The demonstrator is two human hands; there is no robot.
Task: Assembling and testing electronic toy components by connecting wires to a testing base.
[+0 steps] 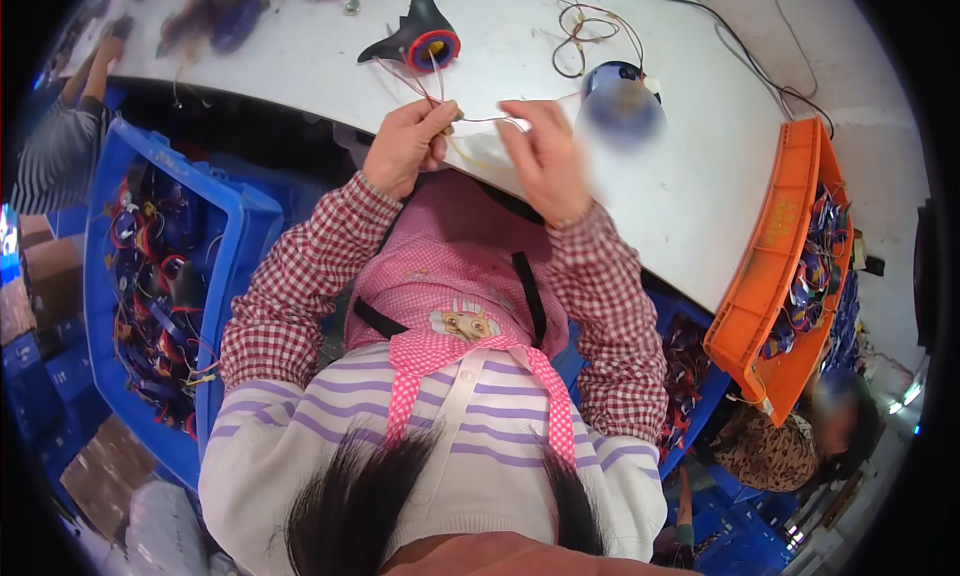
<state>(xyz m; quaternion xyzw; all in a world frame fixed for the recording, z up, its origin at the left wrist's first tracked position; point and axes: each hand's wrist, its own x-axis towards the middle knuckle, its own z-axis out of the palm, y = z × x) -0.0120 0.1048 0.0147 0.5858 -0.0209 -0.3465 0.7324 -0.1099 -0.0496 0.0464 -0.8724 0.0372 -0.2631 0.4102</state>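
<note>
Near the table's front edge, my left hand pinches thin wires. These wires run out of a black finned plastic part with a red ring and a dark blue inside, which lies on the table just beyond that hand. A strand of dark wire spans from my left fingertips to my right hand, whose thumb and forefinger are closed on its other end. Right of my right hand sits a round dark blue part, partly blurred, with a cable attached.
A white table spans the front. A blue crate of small wired parts stands at the left, an orange crate of similar parts at the right. A coiled cable lies at the back. Other people are at far left and lower right.
</note>
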